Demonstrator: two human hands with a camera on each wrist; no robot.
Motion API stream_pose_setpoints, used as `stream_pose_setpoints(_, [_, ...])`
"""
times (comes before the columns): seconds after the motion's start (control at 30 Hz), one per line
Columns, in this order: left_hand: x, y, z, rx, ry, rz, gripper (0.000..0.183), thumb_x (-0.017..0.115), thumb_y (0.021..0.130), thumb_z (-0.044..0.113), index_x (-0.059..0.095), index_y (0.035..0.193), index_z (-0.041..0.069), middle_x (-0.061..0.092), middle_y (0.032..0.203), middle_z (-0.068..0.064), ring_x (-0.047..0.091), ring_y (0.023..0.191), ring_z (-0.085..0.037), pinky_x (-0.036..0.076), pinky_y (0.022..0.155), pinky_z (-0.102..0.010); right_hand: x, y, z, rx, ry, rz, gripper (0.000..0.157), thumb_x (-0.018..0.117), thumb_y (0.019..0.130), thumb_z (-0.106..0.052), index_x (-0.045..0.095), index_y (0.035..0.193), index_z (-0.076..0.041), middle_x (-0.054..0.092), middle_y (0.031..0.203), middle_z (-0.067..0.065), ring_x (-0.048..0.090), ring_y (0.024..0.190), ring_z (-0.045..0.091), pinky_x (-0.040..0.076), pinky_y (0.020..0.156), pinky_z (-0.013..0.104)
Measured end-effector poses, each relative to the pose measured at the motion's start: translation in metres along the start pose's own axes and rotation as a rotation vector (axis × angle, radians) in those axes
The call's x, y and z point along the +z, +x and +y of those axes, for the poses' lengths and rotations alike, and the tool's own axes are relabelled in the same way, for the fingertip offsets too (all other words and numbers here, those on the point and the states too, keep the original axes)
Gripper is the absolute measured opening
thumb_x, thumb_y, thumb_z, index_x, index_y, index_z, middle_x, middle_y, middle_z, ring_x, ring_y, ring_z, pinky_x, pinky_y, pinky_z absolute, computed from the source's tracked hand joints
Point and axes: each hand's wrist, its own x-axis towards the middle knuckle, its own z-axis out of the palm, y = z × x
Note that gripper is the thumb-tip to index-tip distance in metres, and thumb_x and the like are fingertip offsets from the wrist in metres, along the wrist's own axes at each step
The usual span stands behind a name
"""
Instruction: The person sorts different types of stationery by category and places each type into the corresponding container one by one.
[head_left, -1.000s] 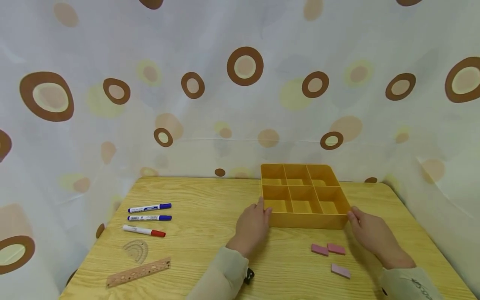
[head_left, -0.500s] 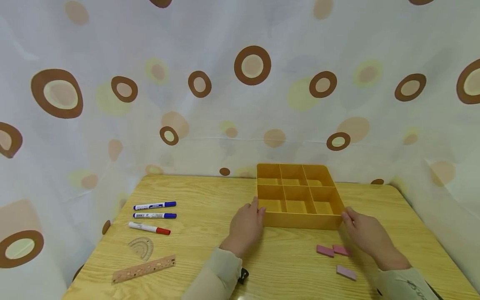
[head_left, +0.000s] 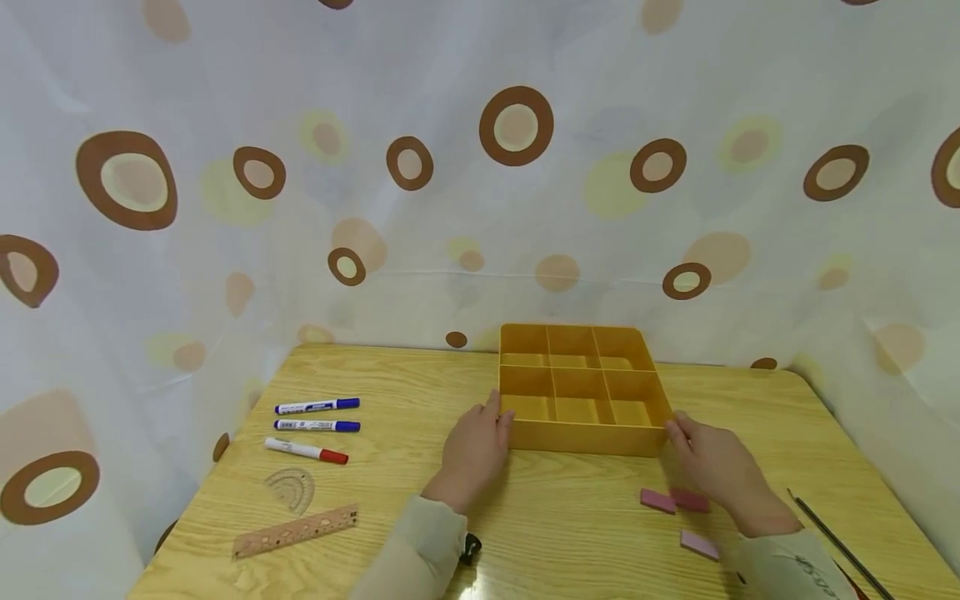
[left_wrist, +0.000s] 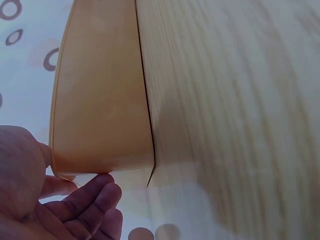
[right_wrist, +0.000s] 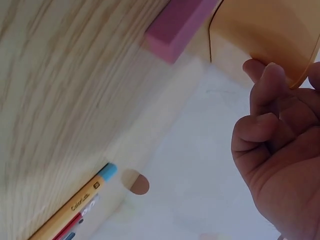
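A yellow-orange divided organizer box (head_left: 585, 437) stands on the table near the back wall, its visible compartments bare. My left hand (head_left: 472, 454) grips its front left corner, thumb at the front wall and fingers along the side. At the front right corner my right hand (head_left: 716, 471) holds the box the same way. The left wrist view shows fingertips (left_wrist: 107, 187) curled at the end of the box wall (left_wrist: 100, 90). In the right wrist view, curled fingers (right_wrist: 260, 130) meet the box's corner (right_wrist: 275, 30).
Three erasers, including a pink one (head_left: 657, 501), lie before the box. At left are two blue-capped markers (head_left: 317, 426), a red-capped marker (head_left: 306, 451), a protractor (head_left: 291, 490) and a ruler (head_left: 296, 532). Pencils, one yellow with a blue end (right_wrist: 75, 205), lie by the right forearm.
Both hands have slid the box leftward along the table. A dark pencil has come into sight beside the right forearm. The head view has turned slightly right.
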Motion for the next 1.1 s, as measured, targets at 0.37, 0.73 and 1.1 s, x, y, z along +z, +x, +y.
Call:
stream_pose_setpoints(0.37, [-0.012, -0.006, -0.012, -0.02, -0.009, 0.02, 0.052, 0.041, 0.105, 0.036, 0.044, 0.144, 0.001, 0.063, 0.091, -0.011, 0.051, 0.064, -0.015, 0.042, 0.054, -0.026, 0.008, 0.004, -0.018, -0.013, 0.011, 0.0, 0.059, 0.033, 0.106, -0.037, 0.044, 0.139, 0.01, 0.06, 0.121, 0.03, 0.064, 0.087, 0.033, 0.047, 0.071, 0.045])
stream_pose_setpoints(0.73, [-0.018, -0.009, -0.031, -0.056, -0.028, 0.031, 0.05, 0.04, 0.105, 0.036, 0.045, 0.144, 0.004, 0.06, 0.085, -0.005, 0.047, 0.063, -0.013, 0.041, 0.056, -0.027, 0.016, 0.007, -0.035, -0.032, 0.007, 0.009, 0.058, 0.035, 0.106, -0.038, 0.047, 0.137, 0.009, 0.059, 0.124, 0.03, 0.064, 0.083, 0.026, 0.049, 0.067, 0.043])
stream_pose_setpoints(1.1, [-0.029, -0.015, -0.036, -0.086, -0.024, 0.016, 0.051, 0.04, 0.105, 0.036, 0.043, 0.145, 0.005, 0.059, 0.086, -0.007, 0.042, 0.059, -0.011, 0.038, 0.052, -0.024, 0.021, 0.01, -0.047, -0.029, 0.012, -0.013, 0.061, 0.031, 0.106, -0.04, 0.042, 0.14, 0.01, 0.062, 0.074, 0.011, 0.053, 0.057, 0.024, 0.048, 0.066, 0.04])
